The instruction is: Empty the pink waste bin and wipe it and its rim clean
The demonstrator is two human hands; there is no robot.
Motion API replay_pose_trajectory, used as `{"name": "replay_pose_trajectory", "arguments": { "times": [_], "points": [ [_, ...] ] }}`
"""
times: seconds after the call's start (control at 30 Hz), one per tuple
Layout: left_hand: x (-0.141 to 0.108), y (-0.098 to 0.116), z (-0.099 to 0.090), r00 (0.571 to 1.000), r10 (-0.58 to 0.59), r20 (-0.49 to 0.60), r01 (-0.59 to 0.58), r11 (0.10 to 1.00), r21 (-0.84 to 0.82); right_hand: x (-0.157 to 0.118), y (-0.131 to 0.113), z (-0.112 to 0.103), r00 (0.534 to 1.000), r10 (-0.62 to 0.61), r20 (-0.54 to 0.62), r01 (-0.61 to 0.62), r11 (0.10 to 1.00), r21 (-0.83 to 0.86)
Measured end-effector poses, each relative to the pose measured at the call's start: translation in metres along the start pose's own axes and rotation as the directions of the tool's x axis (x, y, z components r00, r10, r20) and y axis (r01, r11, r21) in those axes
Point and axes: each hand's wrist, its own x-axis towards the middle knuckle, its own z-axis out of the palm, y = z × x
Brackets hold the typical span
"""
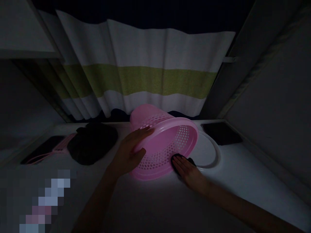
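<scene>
Holding the pink basket (159, 142) tilted on its side, at the middle of the scene, above the white surface (243, 181). Pointing its closed end far and left, its wide mouth near and slightly right. Showing rows of round holes along its wall and a smooth, broad rim around its mouth.

Gripping the left part of the rim with the left hand (125, 157): laying fingers over the outside, spreading the thumb across the mouth, closing on the rim between them. Pressing a black cloth (175, 165) against the near right part of the rim with the right hand (189, 172): keeping fingers straight and together on top of the cloth, leaving cloth edges showing on both sides. Being unable to tell the position of the right thumb, hidden from this view.

Noting, just right of the basket and partly behind it, a white round piece (217, 155) with a raised edge, lying on the surface. Noting, farther right and far, a dark flat panel (222, 133) lying near the wall (274, 106). Recording, left of the basket and apart from it, a black bundle (93, 144); beside it, a pink strapped item (62, 146); farther left, a dark flat slab (43, 149). Observing a curtain (145, 79) hanging in folds across the far side, showing white, yellow-green and dark bands.
</scene>
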Motion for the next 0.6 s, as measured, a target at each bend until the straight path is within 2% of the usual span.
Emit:
{"name": "replay_pose_trajectory", "arguments": {
  "times": [0.17,0.37,0.43,0.6],
  "points": [
    [0.000,0.002,0.001,1.000,-0.006,-0.024,0.006,1.000,0.002,0.012,-0.041,0.009,0.991,-0.067,0.118,0.039,0.973,0.226],
    [-0.001,0.001,0.003,0.999,-0.006,-0.053,0.005,1.000,-0.006,0.043,-0.072,-0.007,0.957,-0.143,0.254,-0.022,0.834,0.551],
    [-0.001,0.002,0.005,0.997,-0.018,-0.074,0.018,1.000,-0.006,0.052,-0.077,-0.014,0.950,-0.173,0.261,-0.036,0.768,0.640],
    [0.000,0.005,0.005,0.996,-0.037,-0.086,0.036,0.999,-0.008,0.064,-0.085,-0.022,0.964,-0.202,0.173,-0.004,0.640,0.768]
  ]
}}
